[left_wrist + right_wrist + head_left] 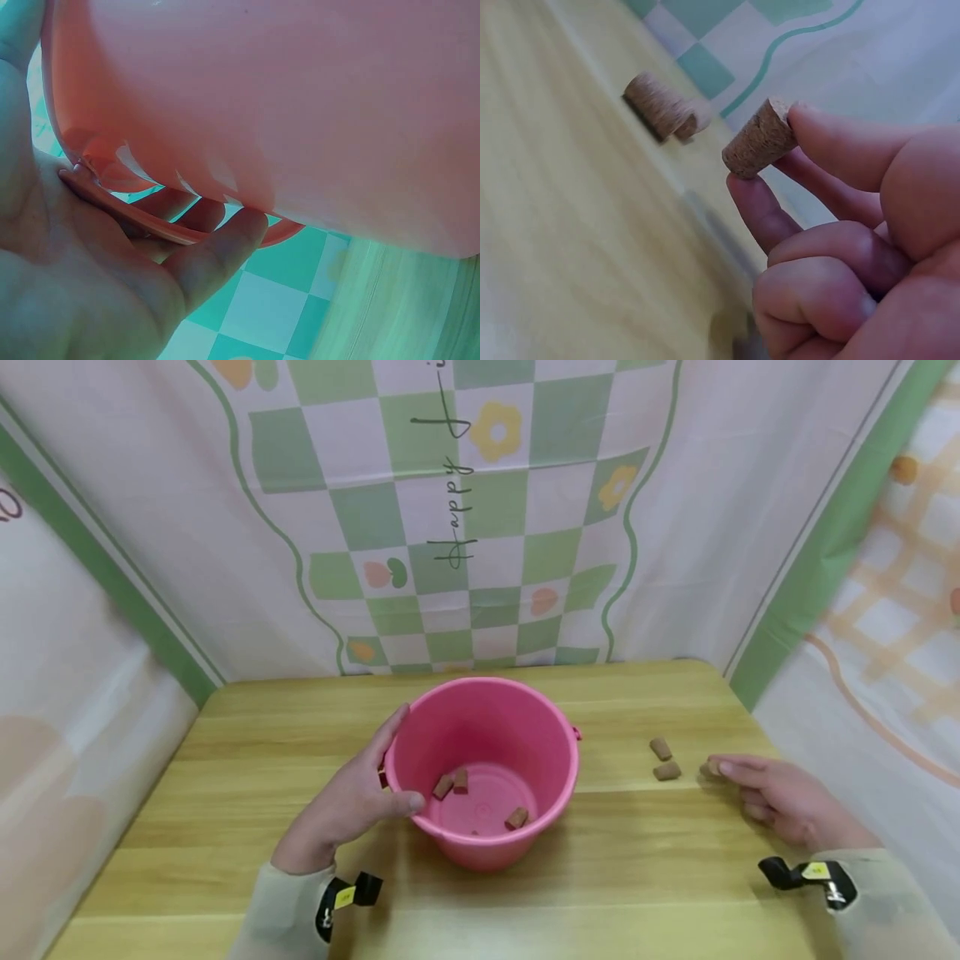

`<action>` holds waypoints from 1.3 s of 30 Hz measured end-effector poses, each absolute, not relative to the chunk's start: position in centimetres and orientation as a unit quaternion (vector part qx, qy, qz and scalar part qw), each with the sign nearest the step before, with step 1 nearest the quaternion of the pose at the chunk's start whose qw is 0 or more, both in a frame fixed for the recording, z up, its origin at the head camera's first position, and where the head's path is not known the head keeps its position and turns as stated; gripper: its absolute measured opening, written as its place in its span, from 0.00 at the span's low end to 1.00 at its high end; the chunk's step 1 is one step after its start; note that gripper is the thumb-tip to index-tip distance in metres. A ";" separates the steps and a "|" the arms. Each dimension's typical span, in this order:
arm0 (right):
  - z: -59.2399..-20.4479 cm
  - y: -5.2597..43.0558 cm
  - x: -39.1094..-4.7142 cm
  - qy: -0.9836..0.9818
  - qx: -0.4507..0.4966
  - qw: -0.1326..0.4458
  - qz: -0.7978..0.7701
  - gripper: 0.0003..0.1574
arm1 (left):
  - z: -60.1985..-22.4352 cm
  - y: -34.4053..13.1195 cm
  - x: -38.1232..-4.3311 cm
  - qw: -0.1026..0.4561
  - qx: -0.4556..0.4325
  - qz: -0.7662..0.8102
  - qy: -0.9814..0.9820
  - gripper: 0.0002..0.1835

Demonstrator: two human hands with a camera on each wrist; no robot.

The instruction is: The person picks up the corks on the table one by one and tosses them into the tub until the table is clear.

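Observation:
A pink bucket [480, 852] stands on the table, and my left hand [360, 793] grips its left side with the thumb over the rim. In the left wrist view the bucket's handle [150, 222] runs across the fingers, close against the wall. Several corks [461, 781] lie at the bottom of the bucket. Off to the right, my right hand [780, 797] pinches a cork [759, 141] between thumb and fingertips. Just left of that hand, two more corks [666, 771] lie close together on the table.
The wooden table [600, 893] ends at a back edge, where a checked cloth [495, 502] hangs. More printed cloth hangs along the left and right sides. Each wrist wears a black camera mount [806, 872] over a light sleeve.

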State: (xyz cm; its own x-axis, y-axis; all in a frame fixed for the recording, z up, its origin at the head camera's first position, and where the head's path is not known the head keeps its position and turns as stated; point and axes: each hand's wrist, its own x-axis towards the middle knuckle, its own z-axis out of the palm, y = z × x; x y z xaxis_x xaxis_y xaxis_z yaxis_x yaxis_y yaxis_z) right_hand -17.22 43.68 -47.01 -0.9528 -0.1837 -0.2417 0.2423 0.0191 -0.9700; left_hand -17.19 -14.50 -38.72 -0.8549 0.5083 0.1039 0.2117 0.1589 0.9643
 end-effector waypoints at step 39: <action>-40.3 34.7 -17.4 0.614 -0.108 0.142 -0.769 0.21 | -38.8 -14.7 -17.3 0.122 0.236 0.603 0.752 0.59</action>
